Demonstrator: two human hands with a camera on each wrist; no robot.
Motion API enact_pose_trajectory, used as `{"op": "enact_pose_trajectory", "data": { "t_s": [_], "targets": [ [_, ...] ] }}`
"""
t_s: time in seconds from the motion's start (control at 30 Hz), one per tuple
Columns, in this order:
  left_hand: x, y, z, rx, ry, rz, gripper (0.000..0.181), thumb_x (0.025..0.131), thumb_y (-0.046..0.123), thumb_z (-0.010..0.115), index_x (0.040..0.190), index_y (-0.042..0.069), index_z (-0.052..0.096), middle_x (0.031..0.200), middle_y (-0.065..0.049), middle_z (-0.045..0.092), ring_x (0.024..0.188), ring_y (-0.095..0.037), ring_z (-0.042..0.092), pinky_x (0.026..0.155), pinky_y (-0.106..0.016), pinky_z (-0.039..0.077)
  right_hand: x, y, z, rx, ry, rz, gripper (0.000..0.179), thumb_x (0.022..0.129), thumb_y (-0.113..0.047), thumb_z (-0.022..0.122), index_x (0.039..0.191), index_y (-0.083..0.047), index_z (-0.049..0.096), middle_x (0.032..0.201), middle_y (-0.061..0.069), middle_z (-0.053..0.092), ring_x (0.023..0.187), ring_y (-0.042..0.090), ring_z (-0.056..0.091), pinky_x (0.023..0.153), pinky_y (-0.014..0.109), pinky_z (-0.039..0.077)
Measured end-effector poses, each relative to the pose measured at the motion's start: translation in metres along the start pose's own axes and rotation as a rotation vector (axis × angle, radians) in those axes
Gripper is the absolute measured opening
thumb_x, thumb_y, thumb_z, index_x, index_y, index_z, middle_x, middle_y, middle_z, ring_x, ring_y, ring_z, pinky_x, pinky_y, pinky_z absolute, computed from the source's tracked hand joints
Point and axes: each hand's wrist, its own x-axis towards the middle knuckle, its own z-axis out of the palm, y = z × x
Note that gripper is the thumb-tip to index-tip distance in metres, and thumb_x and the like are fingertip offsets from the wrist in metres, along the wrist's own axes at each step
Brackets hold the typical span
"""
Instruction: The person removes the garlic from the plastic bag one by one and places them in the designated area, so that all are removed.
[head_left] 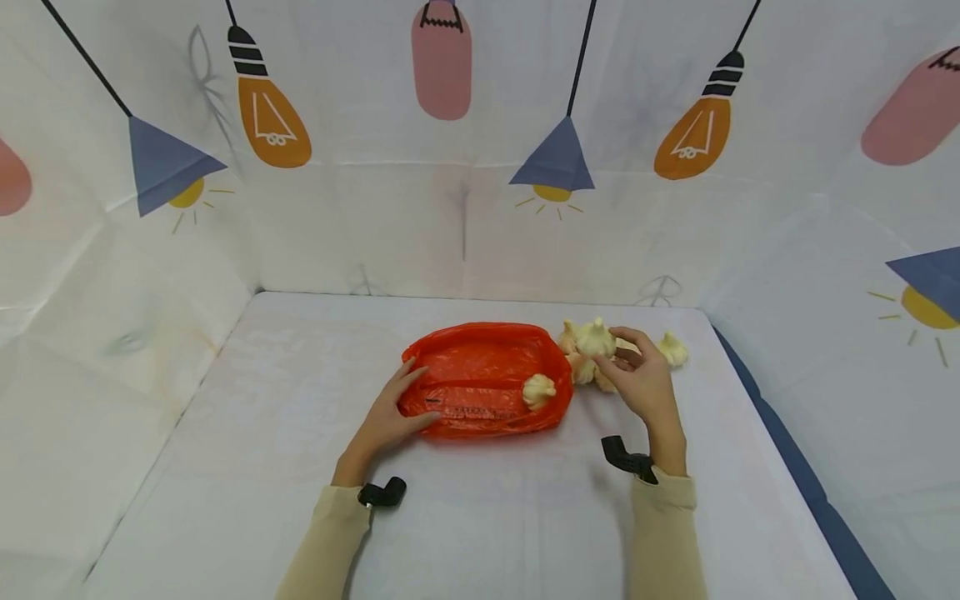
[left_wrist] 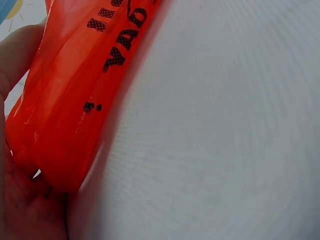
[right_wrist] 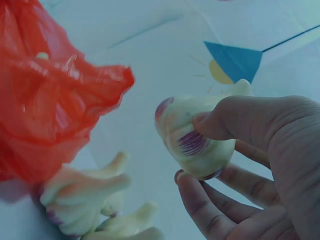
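Note:
A red plastic bag (head_left: 480,367) lies spread open on the table, its rim raised around one garlic bulb (head_left: 538,392) inside. At the bag's left side, my left hand (head_left: 393,412) grips the edge between thumb and fingers; close up, black print (left_wrist: 122,42) shows on the plastic. My right hand (head_left: 641,379) pinches a pale garlic bulb (right_wrist: 192,135) with purple streaks, held up off the table to the right of the bag. Below it, several more garlic bulbs (right_wrist: 82,200) cluster against the bag's right side, partly hidden by the hand in the head view.
One separate garlic bulb (head_left: 672,349) lies to the right, beyond my right hand. The white table (head_left: 495,517) meets a printed cloth wall (head_left: 465,233) at the back. Dark blue material (head_left: 787,450) runs along the table's right edge.

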Motion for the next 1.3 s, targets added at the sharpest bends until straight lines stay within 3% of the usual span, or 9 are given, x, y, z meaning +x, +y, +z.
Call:
{"op": "enact_pose_trajectory", "data": {
  "t_s": [0.17,0.27,0.33,0.4,0.53,0.63,1.03,1.3],
  "targets": [
    [0.001,-0.001,0.0,0.01,0.0,0.017,0.086,0.084,0.045,0.083,0.158,0.024,0.043,0.173,0.001,0.019,0.159,-0.034,0.017,0.122,-0.068,0.023,0.0,0.015,-0.006,-0.084,0.017,0.024,0.051,0.092,-0.012,0.078,0.138,-0.004,0.059,0.143,0.019,0.057,0.109,0.015,0.065,0.077,0.006,0.052],
    [0.0,-0.001,-0.001,0.012,0.007,0.018,0.086,0.084,0.044,0.083,0.158,0.025,0.043,0.173,0.001,0.019,0.159,-0.034,0.017,0.122,-0.068,0.023,0.0,0.021,-0.01,-0.119,0.028,-0.006,0.051,0.091,-0.01,0.078,0.137,-0.002,0.059,0.148,0.02,0.054,0.114,0.031,0.065,0.076,0.004,0.051],
    [0.0,-0.002,0.0,0.013,0.01,0.018,0.085,0.085,0.044,0.083,0.157,0.026,0.043,0.173,0.001,0.019,0.159,-0.033,0.017,0.122,-0.069,0.023,-0.002,0.025,-0.012,-0.139,0.036,-0.027,0.05,0.09,-0.009,0.079,0.136,-0.001,0.06,0.148,0.02,0.054,0.115,0.033,0.064,0.076,0.004,0.05],
    [0.0,-0.003,-0.001,0.013,0.012,0.022,0.085,0.085,0.044,0.083,0.157,0.026,0.043,0.173,0.001,0.019,0.159,-0.034,0.017,0.122,-0.069,0.023,-0.004,0.027,-0.015,-0.155,0.043,-0.04,0.049,0.09,-0.009,0.08,0.134,0.0,0.061,0.146,0.02,0.056,0.112,0.027,0.064,0.075,0.004,0.051],
    [0.0,-0.004,0.0,0.014,0.007,0.025,0.085,0.085,0.044,0.083,0.158,0.026,0.043,0.173,0.001,0.019,0.159,-0.034,0.017,0.122,-0.069,0.023,-0.011,0.032,-0.022,-0.206,0.067,-0.033,0.048,0.09,-0.013,0.08,0.133,-0.001,0.062,0.138,0.02,0.06,0.104,0.001,0.058,0.072,0.004,0.05],
    [0.0,-0.004,0.0,0.011,0.007,0.018,0.085,0.085,0.043,0.083,0.158,0.025,0.043,0.173,0.001,0.019,0.159,-0.034,0.017,0.122,-0.069,0.023,-0.014,0.038,-0.029,-0.212,0.096,-0.013,0.049,0.09,-0.014,0.08,0.134,-0.001,0.062,0.136,0.02,0.061,0.099,-0.008,0.054,0.073,0.004,0.049],
    [-0.001,-0.002,0.001,0.007,0.006,-0.009,0.084,0.086,0.042,0.082,0.158,0.026,0.042,0.173,0.002,0.018,0.159,-0.034,0.016,0.121,-0.07,0.023,-0.018,0.055,-0.045,-0.173,0.235,0.119,0.052,0.089,-0.015,0.081,0.136,-0.006,0.062,0.138,0.012,0.06,0.097,-0.01,0.057,0.076,0.004,0.048],
    [0.0,-0.001,0.0,0.002,0.008,-0.009,0.087,0.085,0.046,0.082,0.158,0.026,0.041,0.173,0.002,0.017,0.159,-0.035,0.015,0.12,-0.071,0.025,-0.018,0.063,-0.05,-0.17,0.273,0.201,0.053,0.09,-0.015,0.079,0.139,-0.005,0.06,0.141,0.011,0.059,0.096,-0.009,0.054,0.074,0.003,0.047]
  ]
}}
